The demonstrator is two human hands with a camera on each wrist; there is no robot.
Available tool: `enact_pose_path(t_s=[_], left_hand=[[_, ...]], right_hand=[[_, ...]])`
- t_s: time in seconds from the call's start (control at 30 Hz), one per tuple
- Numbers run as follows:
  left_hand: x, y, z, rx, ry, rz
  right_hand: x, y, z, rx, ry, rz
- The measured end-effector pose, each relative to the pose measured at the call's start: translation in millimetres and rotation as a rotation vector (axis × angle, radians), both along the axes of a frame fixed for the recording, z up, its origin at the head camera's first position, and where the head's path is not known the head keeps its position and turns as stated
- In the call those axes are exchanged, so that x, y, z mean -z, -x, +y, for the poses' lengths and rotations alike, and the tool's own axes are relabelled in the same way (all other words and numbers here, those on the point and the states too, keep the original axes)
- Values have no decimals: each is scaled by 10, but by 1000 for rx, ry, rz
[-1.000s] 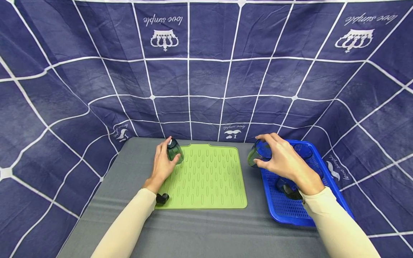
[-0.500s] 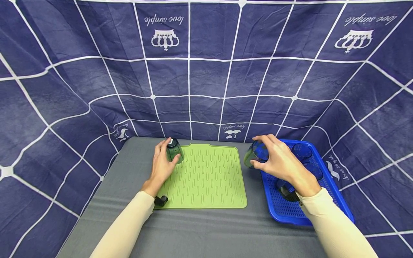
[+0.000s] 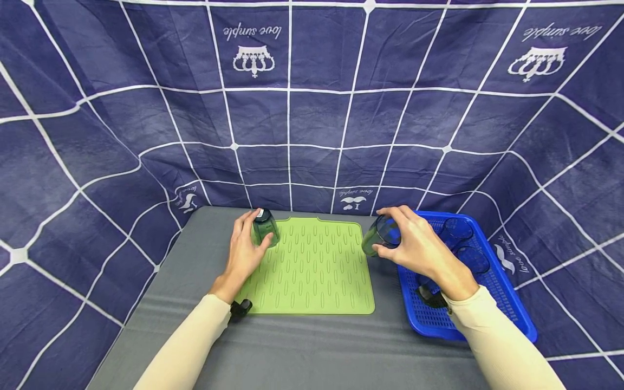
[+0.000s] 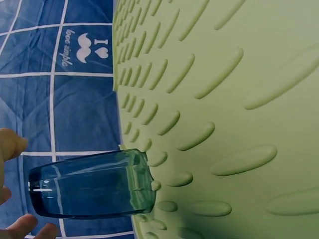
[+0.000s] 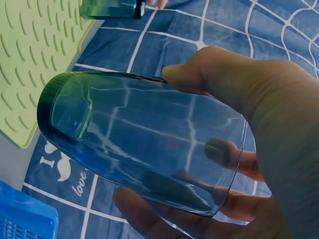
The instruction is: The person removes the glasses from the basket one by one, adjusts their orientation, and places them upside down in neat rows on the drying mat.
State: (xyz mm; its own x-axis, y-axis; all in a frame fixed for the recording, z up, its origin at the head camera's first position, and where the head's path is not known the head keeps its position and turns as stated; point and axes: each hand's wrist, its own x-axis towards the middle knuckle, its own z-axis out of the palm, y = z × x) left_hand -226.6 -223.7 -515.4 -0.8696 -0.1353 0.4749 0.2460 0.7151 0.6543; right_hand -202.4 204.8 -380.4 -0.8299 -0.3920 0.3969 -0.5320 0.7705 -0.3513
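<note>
On the far left corner of the green ridged mat (image 3: pixel 317 271), a blue-tinted drinking glass (image 4: pixel 89 186) stands with its dark, stickered end up. My left hand (image 3: pixel 242 244) is spread around that glass; in the left wrist view, gaps show between its fingers and the glass. My right hand (image 3: pixel 414 244) grips a second blue-tinted glass (image 5: pixel 144 139) near its open rim, thumb on one side and fingers on the other. This glass is tilted, its thick base pointing left toward the mat's right edge.
A blue perforated basket (image 3: pixel 414 319) sits at the right, under my right forearm, with more clear glasses (image 3: pixel 473 260) in it. A grey cloth (image 3: pixel 312 352) covers the table. Dark blue checked fabric (image 3: pixel 312 119) rises behind and at both sides.
My right hand has carried its glass left, away from the basket and toward the mat. My left hand has stayed almost in place beside the standing glass.
</note>
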Motion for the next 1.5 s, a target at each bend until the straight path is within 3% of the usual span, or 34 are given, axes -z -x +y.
enact_pose_path(t_s=[0.3,0.53,0.73,1.13,1.5], left_hand=[[-60,-80,42,21,6,28],[-132,-151,110,61,-10,96],[-192,-222,196,81,-18,98],[-301,-333,356,145,-17,151],[-413,-421,504,193,-27,168]], right_hand=[[58,-20,-49,0,23,11],[104,-48,-97,-1,49,27],[133,-59,-132,-1,86,26],[231,-104,-217,-16,164,111],[297,-132,-297,10,222,117]])
